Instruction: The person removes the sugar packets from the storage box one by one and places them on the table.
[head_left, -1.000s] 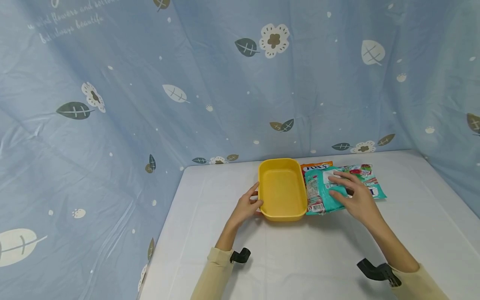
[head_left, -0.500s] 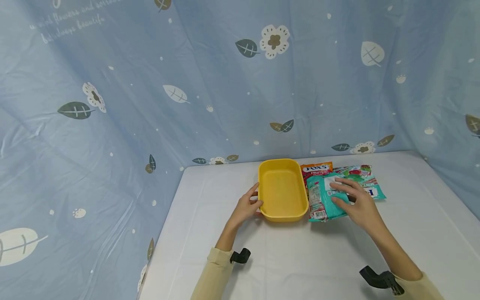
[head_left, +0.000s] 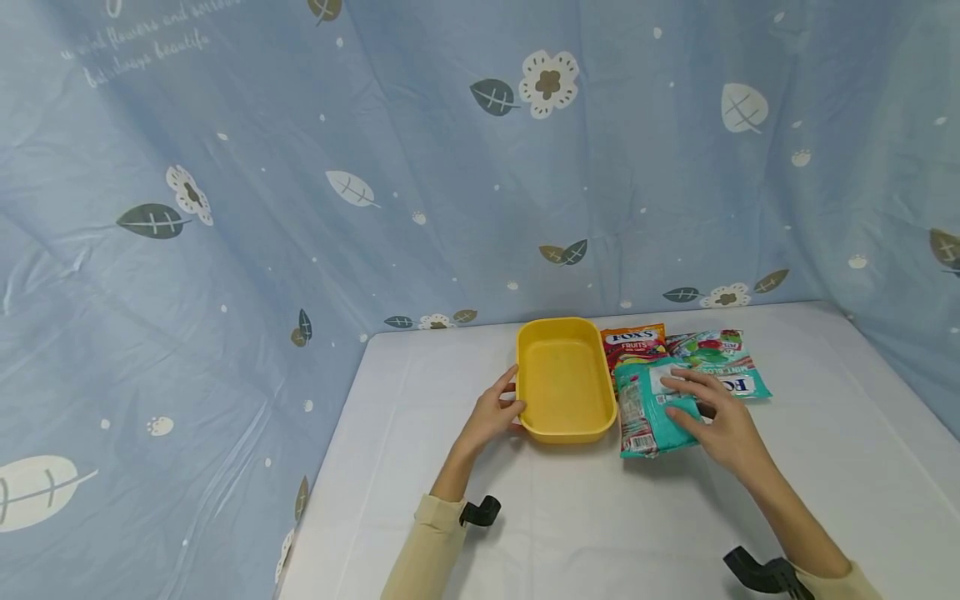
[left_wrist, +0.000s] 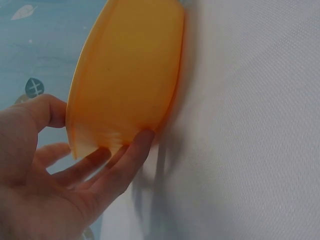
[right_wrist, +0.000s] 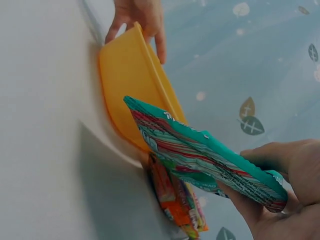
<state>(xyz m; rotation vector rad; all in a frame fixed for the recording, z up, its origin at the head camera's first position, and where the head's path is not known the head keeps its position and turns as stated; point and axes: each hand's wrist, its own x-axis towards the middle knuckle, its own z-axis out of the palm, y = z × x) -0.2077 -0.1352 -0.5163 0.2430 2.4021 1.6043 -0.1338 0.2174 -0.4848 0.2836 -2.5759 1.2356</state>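
My left hand [head_left: 491, 418] holds the left wall of a yellow plastic tray [head_left: 566, 383]. In the left wrist view its thumb meets the rim and the other fingers [left_wrist: 137, 150] lie against the outer wall. My right hand [head_left: 723, 425] pinches a teal candy bag [head_left: 648, 417] by its right side, just right of the tray. In the right wrist view this bag is tilted and raised above the table. Behind it are an orange-red Fox's Fruits candy bag [head_left: 633, 343] and another teal Fox's candy bag [head_left: 716, 354], both partly covered.
A white cloth covers the table [head_left: 570, 517]. A blue curtain [head_left: 450, 167] printed with leaves and flowers hangs behind and on the left. The two other bags lie against the tray's right side and further right.
My right hand has drawn the teal candy bag toward me and slightly right, uncovering more of the two bags behind. My left hand and the tray stay practically still.
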